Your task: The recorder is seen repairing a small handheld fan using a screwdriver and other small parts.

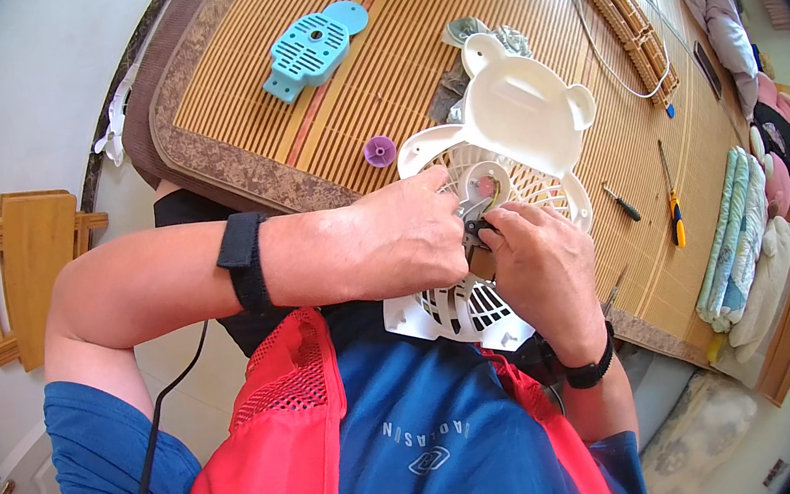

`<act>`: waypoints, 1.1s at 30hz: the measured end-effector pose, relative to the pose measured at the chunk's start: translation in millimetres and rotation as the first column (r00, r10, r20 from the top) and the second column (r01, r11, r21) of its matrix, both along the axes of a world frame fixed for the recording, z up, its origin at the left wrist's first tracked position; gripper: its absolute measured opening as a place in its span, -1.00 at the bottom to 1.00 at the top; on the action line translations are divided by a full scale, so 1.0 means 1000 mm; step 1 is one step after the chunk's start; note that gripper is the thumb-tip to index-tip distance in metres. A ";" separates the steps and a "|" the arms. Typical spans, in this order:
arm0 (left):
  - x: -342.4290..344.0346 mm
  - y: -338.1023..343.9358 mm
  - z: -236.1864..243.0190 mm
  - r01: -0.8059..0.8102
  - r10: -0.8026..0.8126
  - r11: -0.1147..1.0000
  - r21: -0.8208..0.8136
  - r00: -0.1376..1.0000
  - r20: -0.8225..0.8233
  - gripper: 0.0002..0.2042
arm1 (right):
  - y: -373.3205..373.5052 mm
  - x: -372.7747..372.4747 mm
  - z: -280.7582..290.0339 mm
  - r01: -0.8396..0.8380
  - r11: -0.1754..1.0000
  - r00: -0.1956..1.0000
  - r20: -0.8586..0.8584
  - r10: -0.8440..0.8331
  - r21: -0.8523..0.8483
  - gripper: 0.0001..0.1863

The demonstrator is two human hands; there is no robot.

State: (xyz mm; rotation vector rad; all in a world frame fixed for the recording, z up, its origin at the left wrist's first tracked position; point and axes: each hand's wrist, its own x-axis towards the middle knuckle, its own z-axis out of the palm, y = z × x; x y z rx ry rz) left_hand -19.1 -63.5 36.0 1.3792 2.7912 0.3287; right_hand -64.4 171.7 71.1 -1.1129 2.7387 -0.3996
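A white plastic casing with a bear-head top and slatted grille lies at the table's near edge, its open inner side up. Over its middle, my left hand is closed with its fingers curled; what it grips is hidden. My right hand pinches a small dark part between thumb and fingers, close to my left fingertips. Beyond them, a pinkish round piece with thin wires shows inside the casing. A purple finned knob rests on the mat left of the casing.
A light-blue slotted housing lies at the far left of the bamboo mat. Two screwdrivers, one black-handled and one yellow-handled, lie to the right. Folded cloths sit at the right edge. A wooden stool stands left.
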 end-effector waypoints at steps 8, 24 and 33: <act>0.007 -0.024 0.006 -0.170 0.194 0.924 0.343 0.980 -0.035 -0.84 | 0.008 0.004 -0.014 0.011 0.984 1.000 -0.011 -0.013 -0.178 -0.80; 0.067 -0.008 -0.060 -0.770 0.135 0.121 0.627 0.639 0.758 -0.49 | -0.002 0.011 -0.012 0.203 0.973 0.973 0.129 -0.189 -0.106 -0.80; 0.072 0.013 -0.057 -0.814 0.008 0.002 0.581 0.581 0.814 -0.33 | -0.004 0.017 -0.015 0.189 0.977 0.980 0.080 -0.181 -0.100 -0.79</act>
